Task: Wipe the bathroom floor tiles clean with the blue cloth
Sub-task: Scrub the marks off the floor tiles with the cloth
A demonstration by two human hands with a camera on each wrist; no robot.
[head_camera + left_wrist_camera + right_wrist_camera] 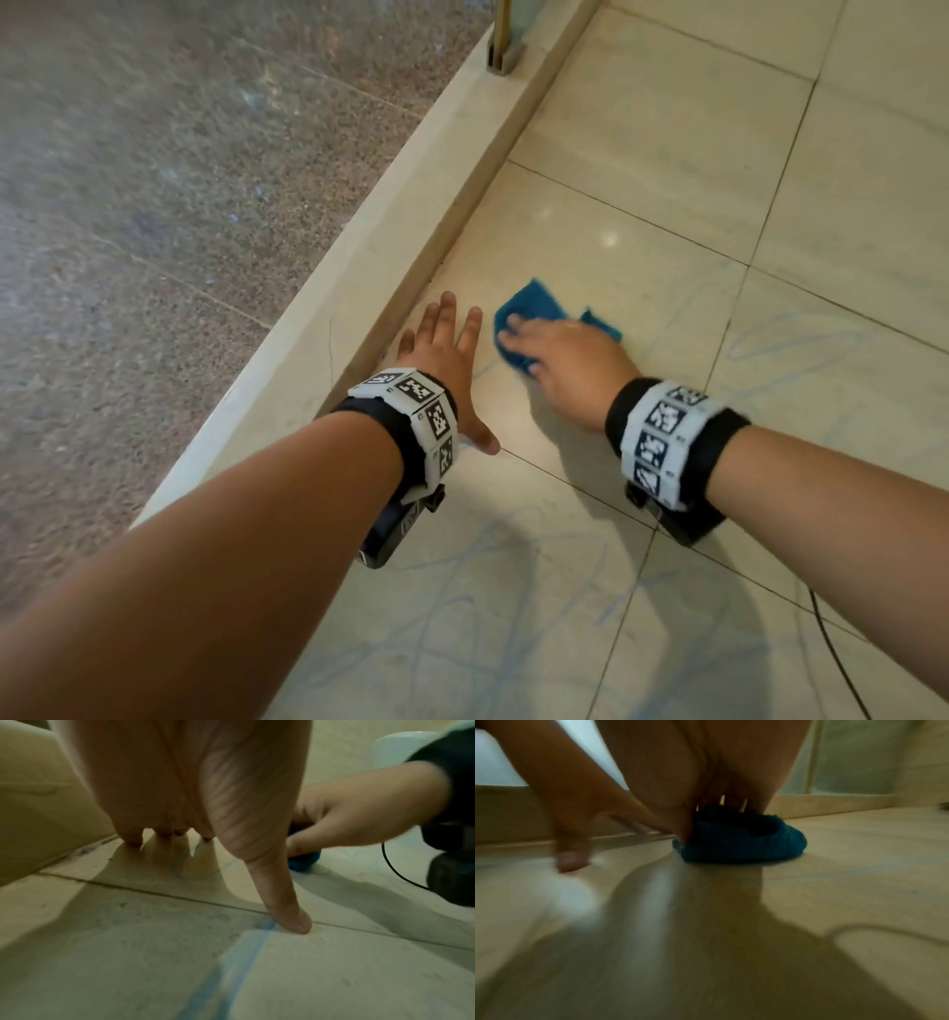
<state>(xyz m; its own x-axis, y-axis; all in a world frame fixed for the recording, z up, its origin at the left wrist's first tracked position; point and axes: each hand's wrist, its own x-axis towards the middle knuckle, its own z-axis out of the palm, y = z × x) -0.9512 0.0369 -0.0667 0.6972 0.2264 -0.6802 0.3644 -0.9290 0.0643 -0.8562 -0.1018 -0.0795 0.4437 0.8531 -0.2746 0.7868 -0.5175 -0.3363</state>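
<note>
The blue cloth (534,308) lies bunched on the beige floor tiles (693,195), a little right of the raised curb. My right hand (565,354) presses down on it with fingers laid flat over the top, thumb out to the left. The right wrist view shows the cloth (744,845) squashed under that hand (680,780). My left hand (457,370) rests flat on the tile beside the cloth, fingers spread, holding nothing; its thumb (287,914) touches a grout line. Blue scribble marks (488,616) cover the nearer tiles, and one streak (231,973) runs under the left wrist.
A raised beige curb (359,288) runs diagonally along the left, with speckled grey-brown stone (154,205) beyond it. A metal post foot (506,46) stands on the curb at the top. A thin black cable (832,652) trails on the tiles at the lower right.
</note>
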